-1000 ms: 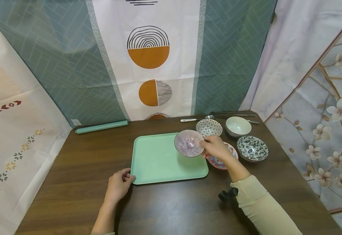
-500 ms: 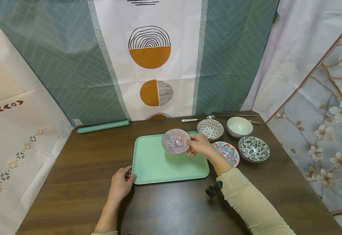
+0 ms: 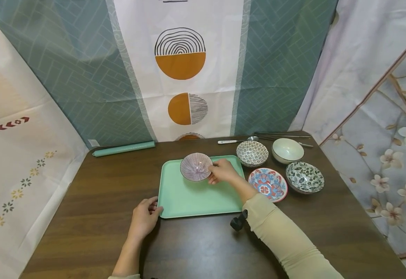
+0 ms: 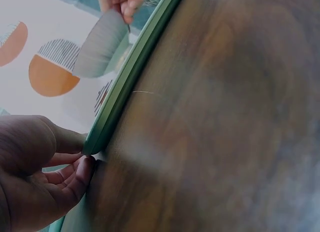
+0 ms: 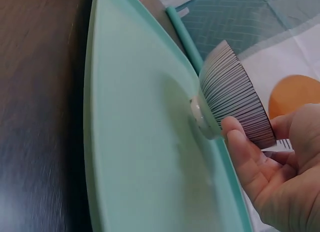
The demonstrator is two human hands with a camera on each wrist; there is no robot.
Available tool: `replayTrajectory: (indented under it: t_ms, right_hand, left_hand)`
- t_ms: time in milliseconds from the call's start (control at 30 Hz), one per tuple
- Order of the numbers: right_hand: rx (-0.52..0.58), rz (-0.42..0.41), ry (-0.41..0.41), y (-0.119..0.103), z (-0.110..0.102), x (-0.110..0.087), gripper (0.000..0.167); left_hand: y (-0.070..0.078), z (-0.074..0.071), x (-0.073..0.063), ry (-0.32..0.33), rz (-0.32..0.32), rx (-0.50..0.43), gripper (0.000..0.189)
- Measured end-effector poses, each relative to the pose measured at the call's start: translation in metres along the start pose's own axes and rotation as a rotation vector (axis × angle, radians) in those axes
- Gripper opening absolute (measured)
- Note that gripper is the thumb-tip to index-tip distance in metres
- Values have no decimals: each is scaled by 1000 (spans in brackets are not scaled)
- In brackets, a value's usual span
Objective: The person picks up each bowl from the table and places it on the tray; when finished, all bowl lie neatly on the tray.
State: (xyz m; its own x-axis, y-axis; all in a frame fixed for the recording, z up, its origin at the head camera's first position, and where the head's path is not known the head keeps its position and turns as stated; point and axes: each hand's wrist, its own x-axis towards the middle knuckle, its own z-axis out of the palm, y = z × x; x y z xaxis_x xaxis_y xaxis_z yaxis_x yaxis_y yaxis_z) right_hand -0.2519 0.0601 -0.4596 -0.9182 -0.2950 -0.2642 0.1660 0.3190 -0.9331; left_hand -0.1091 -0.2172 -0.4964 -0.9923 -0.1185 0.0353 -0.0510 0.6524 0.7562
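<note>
My right hand (image 3: 222, 171) pinches the right rim of a purple-striped bowl (image 3: 193, 169), its thumb at the rim and its fingers against the outer wall. The bowl hangs above the far part of the mint-green tray (image 3: 189, 203), and in the right wrist view its foot is apart from the tray surface. At the tray's near left corner, my left hand (image 3: 145, 217) grips the edge. The left wrist view shows the thumb (image 4: 70, 140) over the rim and the curled fingers (image 4: 75, 179) beneath it.
Right of the tray are a red-and-blue patterned plate (image 3: 268, 185), a checked bowl (image 3: 252, 153), a white bowl (image 3: 288, 150) and a leaf-patterned bowl (image 3: 304, 177). A spoon (image 3: 232, 141) and chopsticks (image 3: 286, 135) lie behind. A teal stick-like case (image 3: 124, 148) lies at the back left.
My right hand has carried the striped bowl leftward, from the tray's right side to over its middle. The plate has come into full view. My left hand stays at the corner.
</note>
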Motion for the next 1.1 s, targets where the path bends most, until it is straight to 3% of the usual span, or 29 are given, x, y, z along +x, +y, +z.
replayTrajectory:
  t_ms: [600, 900, 1100]
  right_hand:
    - [88, 5, -60, -12, 52, 35, 29]
    - [148, -5, -83, -11, 53, 35, 36]
    - [120, -21, -183, -1, 50, 38, 39]
  left_hand:
    - [0, -6, 2, -57, -12, -21, 38]
    - [1, -3, 4, -62, -16, -34, 39]
    - [-2, -2, 4, -67, -25, -33, 42]
